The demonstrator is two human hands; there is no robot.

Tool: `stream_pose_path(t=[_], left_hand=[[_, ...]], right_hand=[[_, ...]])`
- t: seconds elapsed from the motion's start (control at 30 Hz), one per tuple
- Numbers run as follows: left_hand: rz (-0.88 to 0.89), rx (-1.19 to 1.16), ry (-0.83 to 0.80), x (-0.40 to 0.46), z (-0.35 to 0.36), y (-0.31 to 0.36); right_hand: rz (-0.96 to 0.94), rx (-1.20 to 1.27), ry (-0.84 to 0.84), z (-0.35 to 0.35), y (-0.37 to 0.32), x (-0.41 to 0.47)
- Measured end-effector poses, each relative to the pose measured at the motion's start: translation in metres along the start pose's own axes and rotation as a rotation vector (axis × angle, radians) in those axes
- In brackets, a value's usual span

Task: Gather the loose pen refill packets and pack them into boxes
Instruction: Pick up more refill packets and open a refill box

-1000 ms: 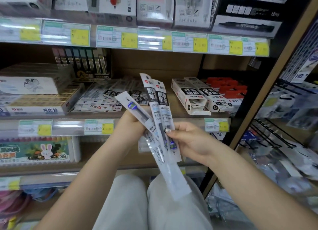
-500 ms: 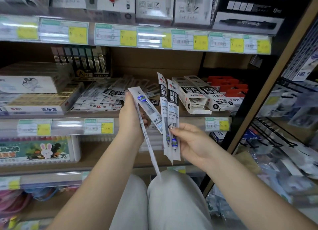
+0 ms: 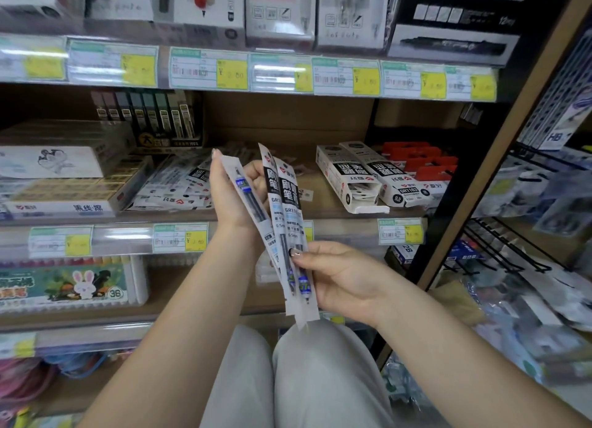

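In front of the shelf (image 3: 288, 214), the right hand (image 3: 344, 278) pinches 2 upright refill packets (image 3: 290, 209) while the left hand (image 3: 232, 197) grips a 3rd packet (image 3: 245, 192) just beside them.

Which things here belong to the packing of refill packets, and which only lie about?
Belong to the job:
- held refill packets, in left hand and right hand
- loose packet pile on the shelf
- open white box

Only lying about:
- crayon box
- red boxes
- price tags
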State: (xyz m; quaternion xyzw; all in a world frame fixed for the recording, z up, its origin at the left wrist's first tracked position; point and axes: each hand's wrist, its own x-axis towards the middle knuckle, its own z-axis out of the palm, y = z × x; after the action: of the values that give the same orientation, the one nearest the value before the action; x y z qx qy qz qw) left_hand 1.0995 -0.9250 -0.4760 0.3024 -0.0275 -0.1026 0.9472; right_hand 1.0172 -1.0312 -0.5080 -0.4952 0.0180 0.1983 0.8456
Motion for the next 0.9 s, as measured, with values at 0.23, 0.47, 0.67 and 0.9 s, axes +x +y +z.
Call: stream_pose_path(t=[0.23, 0.47, 0.67, 0.9], left_hand=[[0.004, 0.251, -0.043, -0.009, -0.009, -0.009], [-0.004, 0.449, -0.053, -0.02, -0.022, -0.033], [0.12, 0.504, 0.039, -0.023, -0.022, -0.034], [0.153, 0.451, 0.084, -0.025, -0.02, -0.034]], right_hand=[[-0.221, -0.169, 0.177, -0.005, -0.004, 0.006], [-0.343, -0.352, 0.403, -0.01, -0.003, 0.011], [-0.393, -0.348, 0.422, -0.005, 0.0, 0.011], [-0.503, -0.317, 0.521, -0.004, 0.004, 0.015]])
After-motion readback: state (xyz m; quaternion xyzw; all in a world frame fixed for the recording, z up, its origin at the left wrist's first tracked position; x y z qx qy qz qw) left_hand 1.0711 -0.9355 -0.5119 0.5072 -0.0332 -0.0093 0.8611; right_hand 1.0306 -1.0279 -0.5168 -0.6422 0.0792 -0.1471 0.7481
